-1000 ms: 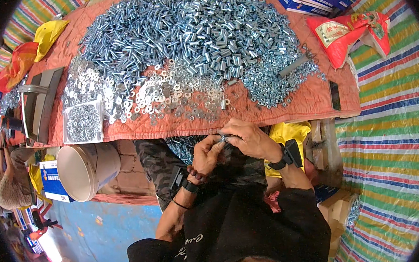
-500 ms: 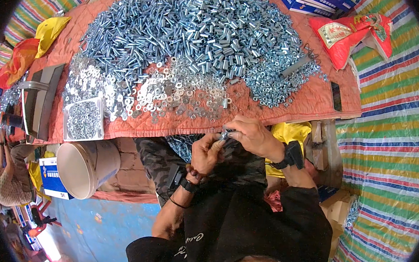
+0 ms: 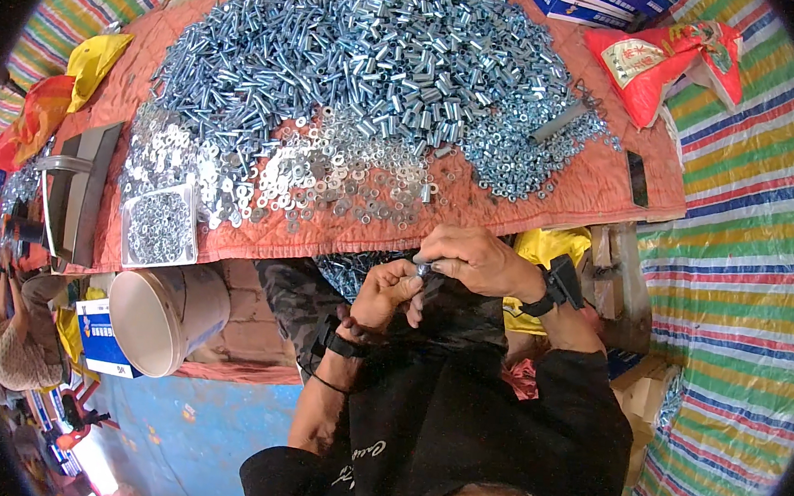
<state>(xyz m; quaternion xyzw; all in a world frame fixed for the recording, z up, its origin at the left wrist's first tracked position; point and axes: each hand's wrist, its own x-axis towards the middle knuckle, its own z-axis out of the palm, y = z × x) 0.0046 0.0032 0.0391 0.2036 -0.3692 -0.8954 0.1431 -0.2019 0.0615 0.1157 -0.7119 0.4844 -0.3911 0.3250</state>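
My left hand [image 3: 382,295] and my right hand [image 3: 473,259] meet over my lap at the table's near edge. Between their fingertips is a small shiny metal fastener [image 3: 423,269], mostly covered, so its exact kind does not show. The left thumb and fingers pinch it from below. From above, the right fingers close on its upper end. Beyond the hands lie loose flat washers [image 3: 314,181], a big heap of metal sleeves and bolts [image 3: 337,57], and a pile of nuts [image 3: 516,159]. More metal pieces [image 3: 344,272] show beside my left hand, below the edge.
A white tray [image 3: 187,252] of small washers rests on the red quilted cloth [image 3: 597,194]. Below stands a pale bucket [image 3: 201,303]. A red bag [image 3: 630,75] and blue boxes [image 3: 588,7] sit at the far right. Another person [image 3: 23,354] works at far left.
My left hand has turned and shifted slightly left and down, its fingers spreading more below the fastener. The right hand has moved slightly, staying at the fastener's upper end.
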